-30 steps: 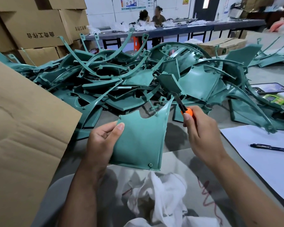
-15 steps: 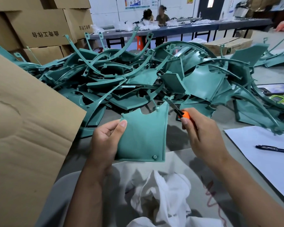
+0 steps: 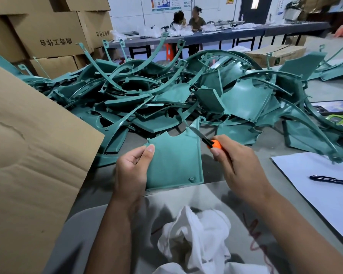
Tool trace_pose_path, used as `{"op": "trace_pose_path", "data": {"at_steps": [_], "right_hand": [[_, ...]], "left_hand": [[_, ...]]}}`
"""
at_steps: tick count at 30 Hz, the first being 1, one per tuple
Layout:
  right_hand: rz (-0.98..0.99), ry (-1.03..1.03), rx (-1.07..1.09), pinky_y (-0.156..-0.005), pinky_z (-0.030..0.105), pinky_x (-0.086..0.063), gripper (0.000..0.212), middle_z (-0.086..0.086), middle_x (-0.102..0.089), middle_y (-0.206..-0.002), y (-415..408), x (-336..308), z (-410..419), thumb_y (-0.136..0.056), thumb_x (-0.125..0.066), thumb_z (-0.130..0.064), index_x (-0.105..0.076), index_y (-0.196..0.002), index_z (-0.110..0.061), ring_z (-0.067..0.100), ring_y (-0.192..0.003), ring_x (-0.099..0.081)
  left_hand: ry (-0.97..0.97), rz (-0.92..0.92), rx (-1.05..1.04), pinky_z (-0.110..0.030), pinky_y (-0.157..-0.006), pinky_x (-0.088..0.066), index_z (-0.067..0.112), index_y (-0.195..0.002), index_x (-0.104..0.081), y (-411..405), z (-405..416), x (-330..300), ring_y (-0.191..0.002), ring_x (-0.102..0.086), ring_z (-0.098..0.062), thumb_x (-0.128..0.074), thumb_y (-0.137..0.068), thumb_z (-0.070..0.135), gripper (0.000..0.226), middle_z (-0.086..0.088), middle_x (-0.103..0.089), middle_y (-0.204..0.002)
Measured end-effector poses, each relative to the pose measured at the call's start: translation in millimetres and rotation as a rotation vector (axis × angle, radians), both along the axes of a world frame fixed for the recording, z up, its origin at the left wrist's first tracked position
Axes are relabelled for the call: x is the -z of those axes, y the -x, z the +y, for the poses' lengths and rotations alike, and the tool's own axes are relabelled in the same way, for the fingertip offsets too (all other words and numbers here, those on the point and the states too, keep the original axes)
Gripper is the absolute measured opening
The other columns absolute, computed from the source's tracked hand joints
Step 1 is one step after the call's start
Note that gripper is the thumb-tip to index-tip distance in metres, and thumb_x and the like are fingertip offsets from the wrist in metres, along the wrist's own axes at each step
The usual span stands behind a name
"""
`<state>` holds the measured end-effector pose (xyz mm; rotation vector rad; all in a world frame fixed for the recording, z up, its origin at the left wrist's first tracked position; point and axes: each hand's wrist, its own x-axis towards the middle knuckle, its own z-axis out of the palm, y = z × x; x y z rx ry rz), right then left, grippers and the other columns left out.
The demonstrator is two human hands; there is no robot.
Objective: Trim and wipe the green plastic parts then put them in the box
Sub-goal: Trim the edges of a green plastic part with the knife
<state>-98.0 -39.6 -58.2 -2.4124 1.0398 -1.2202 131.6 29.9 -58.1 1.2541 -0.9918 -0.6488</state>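
Cut off by the left and bottom edges: the cardboard flap [image 3: 34, 155]; by the bottom edge, the white cloth [image 3: 196, 240]; by the right edge, the pen [image 3: 331, 180], the white sheet [image 3: 325, 194] and the phone [image 3: 333, 106]. Hidden inside the right hand [image 3: 240, 167]: most of the knife [image 3: 204, 139] handle, only blade and orange tip showing. Too small to read: the wall poster [image 3: 165, 3] beyond the far people.

Box flap [image 3: 28, 155] left; parts pile [image 3: 166, 95] behind held part [image 3: 174, 163]; cloth [image 3: 196, 234] before it.
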Motion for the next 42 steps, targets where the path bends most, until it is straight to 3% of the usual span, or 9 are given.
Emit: {"op": "trace_pose_path", "data": {"at_steps": [8, 10, 12, 16, 21, 25, 28, 35, 42], "right_hand": [[-0.062, -0.091, -0.119, -0.058, 0.022, -0.036, 0.024, -0.01, -0.054, -0.073, 6, -9, 2, -0.112, -0.044, -0.032, -0.056, -0.094, -0.021, 0.015, -0.064, -0.051], [-0.072, -0.103, -0.118, -0.057, 0.024, -0.038, 0.025, -0.01, -0.055, -0.073, 7, -9, 2, -0.111, -0.044, -0.035, -0.056, -0.094, -0.022, 0.015, -0.064, -0.051], [-0.086, -0.121, -0.116, -0.057, 0.026, -0.039, 0.025, -0.007, -0.056, -0.073, 7, -8, 1, -0.11, -0.043, -0.036, -0.056, -0.094, -0.022, 0.016, -0.064, -0.052], [-0.115, -0.137, -0.139, -0.055, 0.032, -0.041, 0.026, -0.003, -0.055, -0.072, 9, -9, -1, -0.111, -0.043, -0.034, -0.055, -0.092, -0.02, 0.019, -0.062, -0.052], [-0.096, -0.084, -0.253, -0.059, 0.026, -0.035, 0.03, -0.003, -0.049, -0.074, 0, -9, 7, -0.111, -0.041, -0.024, -0.054, -0.086, -0.011, 0.017, -0.064, -0.048], [-0.182, -0.077, -0.22, -0.067, 0.028, -0.035, 0.049, -0.002, -0.048, -0.076, -1, -10, 9, -0.112, -0.028, -0.045, -0.053, -0.086, -0.012, 0.021, -0.072, -0.048], [-0.161, -0.02, -0.173, -0.068, 0.03, -0.034, 0.056, -0.003, -0.046, -0.077, 1, -10, 8, -0.111, -0.024, -0.05, -0.053, -0.086, -0.009, 0.022, -0.074, -0.047], [-0.076, 0.106, -0.159, -0.067, 0.031, -0.035, 0.05, -0.009, -0.042, -0.079, -5, -8, 8, -0.11, -0.021, -0.053, -0.047, -0.087, -0.018, 0.017, -0.077, -0.043], [-0.078, 0.128, -0.111, -0.067, 0.03, -0.034, 0.05, -0.01, -0.043, -0.08, -1, -10, 4, -0.11, -0.023, -0.055, -0.049, -0.089, -0.018, 0.02, -0.077, -0.043]], "left_hand": [[-0.057, 0.116, -0.015, -0.029, -0.067, -0.061, 0.023, -0.088, -0.083, 7, -2, 2, -0.08, -0.074, -0.017, -0.062, -0.102, 0.024, 0.025, -0.007, -0.08, -0.09], [-0.066, 0.171, -0.021, -0.04, -0.077, -0.063, 0.015, -0.092, -0.082, 11, -2, 1, -0.089, -0.076, -0.028, -0.062, -0.102, 0.022, 0.024, -0.012, -0.079, -0.093], [-0.069, 0.233, -0.031, -0.06, -0.093, -0.057, 0.007, -0.1, -0.08, 14, -2, 1, -0.104, -0.072, -0.043, -0.062, -0.102, 0.021, 0.022, -0.017, -0.078, -0.101], [-0.093, 0.281, -0.037, -0.075, -0.087, -0.052, 0.005, -0.096, -0.079, 22, -2, 0, -0.103, -0.068, -0.052, -0.063, -0.102, 0.024, 0.026, -0.026, -0.075, -0.101], [-0.123, 0.402, -0.12, -0.064, -0.096, -0.053, 0.004, -0.096, -0.076, 19, -4, -6, -0.086, -0.069, -0.032, -0.062, -0.102, 0.026, 0.027, -0.025, -0.076, -0.101], [-0.111, 0.392, -0.054, -0.047, -0.078, -0.061, 0.008, -0.086, -0.081, 18, -5, -4, -0.075, -0.073, -0.023, -0.059, -0.104, 0.025, 0.033, -0.016, -0.078, -0.091], [-0.117, 0.391, -0.022, -0.034, -0.063, -0.062, 0.006, -0.09, -0.08, 20, -5, -3, -0.07, -0.073, -0.02, -0.058, -0.103, 0.025, 0.031, -0.016, -0.078, -0.089], [-0.106, 0.421, 0.075, -0.022, -0.048, -0.055, 0.014, -0.083, -0.083, 22, 2, -12, -0.059, -0.071, -0.013, -0.055, -0.104, 0.023, 0.036, -0.011, -0.077, -0.081], [-0.163, 0.442, 0.152, -0.02, -0.048, -0.053, 0.012, -0.088, -0.083, 26, 4, -14, -0.063, -0.072, -0.014, -0.057, -0.103, 0.027, 0.032, -0.013, -0.078, -0.086]]}}
